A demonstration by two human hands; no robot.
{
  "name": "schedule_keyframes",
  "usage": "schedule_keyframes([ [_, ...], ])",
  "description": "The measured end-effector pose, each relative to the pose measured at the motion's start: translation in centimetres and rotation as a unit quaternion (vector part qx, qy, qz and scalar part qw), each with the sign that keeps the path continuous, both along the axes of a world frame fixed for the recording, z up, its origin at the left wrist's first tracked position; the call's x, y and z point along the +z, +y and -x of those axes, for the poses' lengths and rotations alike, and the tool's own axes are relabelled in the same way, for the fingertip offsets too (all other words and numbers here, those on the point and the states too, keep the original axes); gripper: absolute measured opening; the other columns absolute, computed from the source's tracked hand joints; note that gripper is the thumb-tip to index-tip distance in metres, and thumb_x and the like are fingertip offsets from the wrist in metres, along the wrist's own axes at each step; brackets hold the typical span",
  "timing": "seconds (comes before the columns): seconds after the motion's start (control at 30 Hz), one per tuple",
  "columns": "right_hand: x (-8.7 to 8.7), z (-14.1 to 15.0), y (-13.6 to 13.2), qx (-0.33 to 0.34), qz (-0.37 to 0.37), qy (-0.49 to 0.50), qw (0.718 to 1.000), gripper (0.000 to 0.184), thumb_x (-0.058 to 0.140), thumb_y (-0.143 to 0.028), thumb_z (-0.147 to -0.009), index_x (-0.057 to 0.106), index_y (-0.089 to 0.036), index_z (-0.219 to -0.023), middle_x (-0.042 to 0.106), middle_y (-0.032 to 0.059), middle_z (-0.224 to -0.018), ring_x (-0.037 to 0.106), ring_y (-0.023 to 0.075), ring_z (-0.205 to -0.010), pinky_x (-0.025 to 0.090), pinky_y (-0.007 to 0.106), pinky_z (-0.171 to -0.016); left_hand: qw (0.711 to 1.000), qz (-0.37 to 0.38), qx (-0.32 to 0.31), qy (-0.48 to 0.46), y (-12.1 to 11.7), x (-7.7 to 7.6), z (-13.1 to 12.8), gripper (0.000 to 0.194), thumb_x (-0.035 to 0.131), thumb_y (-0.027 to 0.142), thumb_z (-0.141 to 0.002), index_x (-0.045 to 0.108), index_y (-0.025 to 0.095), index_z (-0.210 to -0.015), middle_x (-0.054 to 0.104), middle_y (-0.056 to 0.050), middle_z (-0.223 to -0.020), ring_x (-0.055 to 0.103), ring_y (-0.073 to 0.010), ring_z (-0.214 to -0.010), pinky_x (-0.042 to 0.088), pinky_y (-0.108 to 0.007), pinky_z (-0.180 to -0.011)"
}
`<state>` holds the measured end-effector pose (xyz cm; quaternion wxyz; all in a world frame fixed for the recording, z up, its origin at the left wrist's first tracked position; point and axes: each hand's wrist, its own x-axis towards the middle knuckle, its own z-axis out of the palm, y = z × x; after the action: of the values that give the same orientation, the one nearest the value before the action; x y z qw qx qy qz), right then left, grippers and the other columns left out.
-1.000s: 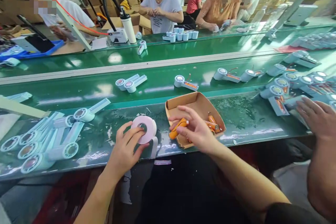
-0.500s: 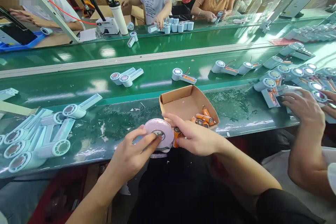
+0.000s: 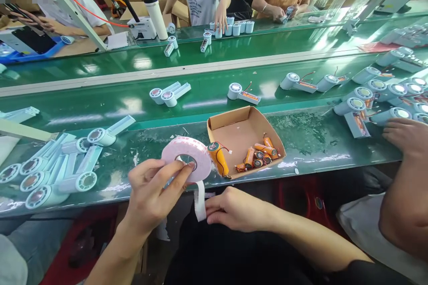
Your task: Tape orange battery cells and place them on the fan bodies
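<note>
My left hand (image 3: pixel 157 187) is closed on a wide roll of white tape (image 3: pixel 170 147), its fingers in the hole of the core. From the roll a strip of white tape (image 3: pixel 199 202) hangs down. My right hand (image 3: pixel 234 209) is below, its fingers pinched on the edge of that strip. Right beside the roll is an orange battery (image 3: pixel 219 160) with thin wires, at the near left corner of a cardboard tray (image 3: pixel 230 136); whether it rests on the tray or touches the roll I cannot tell. Several smaller-looking orange batteries (image 3: pixel 259 153) lie inside the tray.
Pale blue round-headed housings (image 3: pixel 60 173) are piled on the bench at left. More housings with orange batteries (image 3: pixel 359 107) crowd the right, by a co-worker's hand (image 3: pixel 406 136). A green conveyor belt (image 3: pixel 127 98) runs behind, carrying several housings. Other people work across it.
My right hand has left the orange battery and moved down to the tape strip. The roll has shifted left and tilted, with the strip now pulled out below it.
</note>
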<state>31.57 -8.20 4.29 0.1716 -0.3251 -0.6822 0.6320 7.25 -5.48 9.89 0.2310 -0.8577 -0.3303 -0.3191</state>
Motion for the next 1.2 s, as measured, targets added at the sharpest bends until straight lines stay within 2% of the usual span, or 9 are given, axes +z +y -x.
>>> schedule_keyframes([
  [0.17,1.9,-2.9,1.6,-0.246,-0.01,0.146,0.958,0.084,0.1,-0.038,-0.068,0.068,-0.026,-0.144,0.076,0.0107,-0.136,0.075,0.0288,-0.12,0.065,0.04,-0.099,1.0,0.003,-0.025,0.016,0.1,0.7,0.1,0.037,0.082,0.006,-0.088,0.074,0.023,-0.12,0.075,-0.002,-0.099,0.056,-0.0219,-0.098,0.051,-0.032,-0.077],
  [0.33,2.8,-0.9,3.3,-0.342,0.05,0.269,0.899,0.05,0.099,-0.039,-0.069,0.082,-0.024,-0.114,0.084,0.0064,-0.105,0.081,0.0283,-0.098,0.07,0.047,-0.09,0.999,-0.015,-0.034,0.009,-0.1,0.2,-2.0,0.043,0.085,0.007,-0.085,0.074,0.023,-0.123,0.076,-0.002,-0.098,0.052,-0.0208,-0.09,0.057,-0.037,-0.093],
  [0.5,1.0,2.7,2.6,-0.504,0.079,0.361,0.781,0.043,0.1,-0.044,-0.066,0.083,-0.025,-0.101,0.085,0.0077,-0.103,0.081,0.0289,-0.098,0.069,0.043,-0.088,0.996,-0.002,0.033,-0.08,-1.3,-2.5,-4.8,0.045,0.086,0.006,-0.083,0.074,0.019,-0.124,0.072,-0.006,-0.093,0.049,-0.0243,-0.097,0.054,-0.042,-0.095],
  [0.57,0.8,2.0,2.9,-0.485,0.09,0.335,0.802,0.044,0.101,-0.046,-0.064,0.084,-0.024,-0.099,0.085,0.0076,-0.1,0.081,0.0292,-0.095,0.068,0.044,-0.088,0.995,0.021,0.042,-0.09,-1.4,-3.2,-5.2,0.039,0.085,0.011,-0.086,0.074,0.016,-0.123,0.071,-0.008,-0.09,0.049,-0.0248,-0.097,0.052,-0.042,-0.092],
  [0.7,2.0,-2.0,4.5,-0.341,0.076,0.205,0.914,0.04,0.1,-0.044,-0.063,0.086,-0.022,-0.093,0.084,0.0054,-0.092,0.08,0.0306,-0.094,0.068,0.045,-0.087,0.998,0.05,-0.017,-0.024,-0.6,-2.9,-4.8,0.031,0.082,0.01,-0.089,0.074,0.013,-0.119,0.068,-0.007,-0.089,0.048,-0.0238,-0.096,0.048,-0.042,-0.093],
  [0.8,3.0,-4.2,5.6,-0.294,0.067,0.134,0.944,0.031,0.097,-0.039,-0.066,0.087,-0.021,-0.089,0.084,0.0047,-0.091,0.08,0.0291,-0.093,0.067,0.042,-0.087,0.997,0.043,-0.057,0.016,0.4,-2.1,-4.4,0.025,0.078,0.007,-0.09,0.076,0.014,-0.114,0.068,-0.007,-0.093,0.049,-0.0229,-0.097,0.046,-0.041,-0.095],
  [0.9,2.7,-4.2,5.9,-0.329,0.085,0.171,0.925,0.039,0.101,-0.039,-0.06,0.086,-0.02,-0.091,0.084,0.0058,-0.09,0.079,0.0284,-0.089,0.067,0.04,-0.081,0.998,0.04,-0.048,0.015,1.1,-1.7,-4.3,0.025,0.077,0.012,-0.093,0.075,0.016,-0.118,0.07,-0.007,-0.095,0.051,-0.0231,-0.099,0.045,-0.041,-0.096],
  [1.1,0.3,-0.1,4.5,-0.537,0.065,0.32,0.778,0.046,0.098,-0.048,-0.066,0.081,-0.026,-0.103,0.084,0.0063,-0.111,0.079,0.0235,-0.099,0.067,0.032,-0.077,0.998,0.056,0.005,0.008,1.0,-2.4,-6.7,0.037,0.075,0.009,-0.093,0.072,0.016,-0.129,0.075,-0.008,-0.099,0.054,-0.0242,-0.1,0.048,-0.035,-0.086],
  [1.2,0.5,-0.5,5.2,-0.557,0.025,0.315,0.768,0.038,0.091,-0.048,-0.076,0.078,-0.024,-0.103,0.082,0.0085,-0.117,0.077,0.0247,-0.108,0.066,0.035,-0.087,0.996,0.069,0.007,-0.049,0.2,-3.3,-7.8,0.036,0.076,0.011,-0.092,0.073,0.013,-0.128,0.071,-0.008,-0.089,0.053,-0.0218,-0.087,0.049,-0.033,-0.078],
])
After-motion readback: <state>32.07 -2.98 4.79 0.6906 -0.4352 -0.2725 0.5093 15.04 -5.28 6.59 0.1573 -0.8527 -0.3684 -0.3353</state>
